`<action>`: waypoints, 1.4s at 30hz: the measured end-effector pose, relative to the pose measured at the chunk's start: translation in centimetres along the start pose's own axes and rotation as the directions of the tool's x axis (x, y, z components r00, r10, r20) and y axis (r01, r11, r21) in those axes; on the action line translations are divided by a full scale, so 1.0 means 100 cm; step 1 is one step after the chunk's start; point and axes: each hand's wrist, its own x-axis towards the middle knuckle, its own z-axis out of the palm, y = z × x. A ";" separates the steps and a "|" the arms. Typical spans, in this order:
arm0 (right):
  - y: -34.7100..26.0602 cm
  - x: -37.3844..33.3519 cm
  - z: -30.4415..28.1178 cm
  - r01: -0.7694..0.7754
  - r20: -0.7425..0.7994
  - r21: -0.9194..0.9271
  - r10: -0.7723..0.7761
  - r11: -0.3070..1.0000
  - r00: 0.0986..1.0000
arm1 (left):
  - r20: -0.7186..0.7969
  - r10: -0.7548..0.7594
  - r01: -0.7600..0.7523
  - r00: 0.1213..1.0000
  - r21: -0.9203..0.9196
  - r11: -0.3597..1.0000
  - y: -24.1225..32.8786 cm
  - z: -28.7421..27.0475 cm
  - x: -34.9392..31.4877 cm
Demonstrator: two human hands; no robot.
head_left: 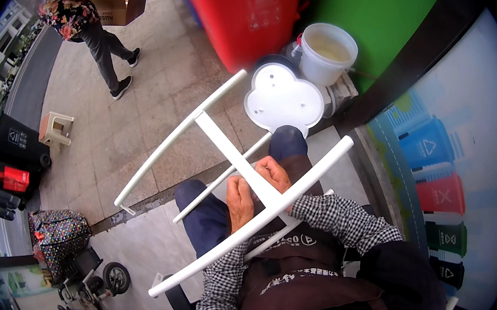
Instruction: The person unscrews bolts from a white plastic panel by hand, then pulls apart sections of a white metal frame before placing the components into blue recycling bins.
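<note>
A white tubular metal frame [219, 135] lies across my lap, with two long curved tubes joined by a flat crossbar. My left hand [240, 203] is closed just left of the crossbar, its fingers curled. On the other side, my right hand [275, 175] is also closed, partly behind the crossbar and close to the left hand. Whatever the fingers hold is too small or hidden to make out. Thinner white tubes [215, 185] run below the crossbar, over my knees. Beyond my right knee is a white cloud-shaped panel [282, 98] with small holes.
A white bucket [328, 56] stands beside a red bin [249, 18]. Far left, a person [97, 41] walks near a cardboard box [117, 5]. A small stool [56, 128], black bins [17, 143] and a wheeled frame [95, 280] with a patterned bag [60, 238] are at left.
</note>
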 end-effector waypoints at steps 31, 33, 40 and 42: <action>-0.005 0.000 -0.003 0.032 0.041 0.004 -0.032 0.999 0.999 | -0.037 0.033 -0.033 0.999 0.003 0.999 -0.024 0.002 0.007; -0.014 -0.001 -0.001 -0.042 0.058 0.055 0.039 0.998 0.998 | -0.058 0.089 -0.088 0.994 0.021 0.996 -0.021 0.000 0.010; -0.020 -0.003 0.003 -0.122 0.045 0.093 0.119 0.988 0.992 | -0.047 0.062 -0.060 0.997 0.045 0.997 -0.022 0.000 0.010; -0.019 -0.001 0.002 -0.089 0.043 0.055 0.086 0.995 0.995 | -0.050 0.091 -0.089 0.995 0.031 0.996 -0.017 -0.001 0.008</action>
